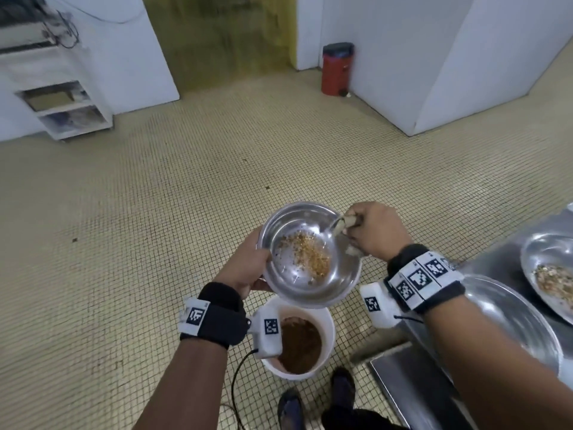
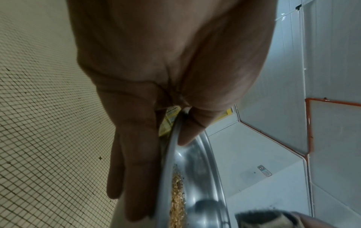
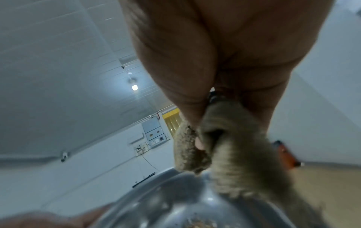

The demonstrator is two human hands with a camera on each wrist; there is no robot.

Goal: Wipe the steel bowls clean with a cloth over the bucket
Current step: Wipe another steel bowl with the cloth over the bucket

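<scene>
A steel bowl (image 1: 310, 283) with yellow-brown crumbs inside is tilted above a white bucket (image 1: 325, 318) that holds brown waste. My left hand (image 1: 248, 268) grips the bowl's left rim, thumb inside (image 2: 187, 135) and fingers (image 2: 132, 169) flat under the bowl (image 2: 197, 177). My right hand (image 1: 375, 231) holds a bunched beige cloth (image 1: 342, 225) at the bowl's upper right rim. In the right wrist view the cloth (image 3: 230, 154) hangs from the fingers just over the bowl (image 3: 175, 200).
A steel counter (image 1: 496, 262) stands on my right with two more steel bowls, one empty (image 1: 514, 318) and one with crumbs (image 1: 552, 274). The floor (image 1: 155, 212) is tiled. A red bin (image 1: 336, 69) stands by the far wall. My shoes (image 1: 341, 389) are beside the bucket.
</scene>
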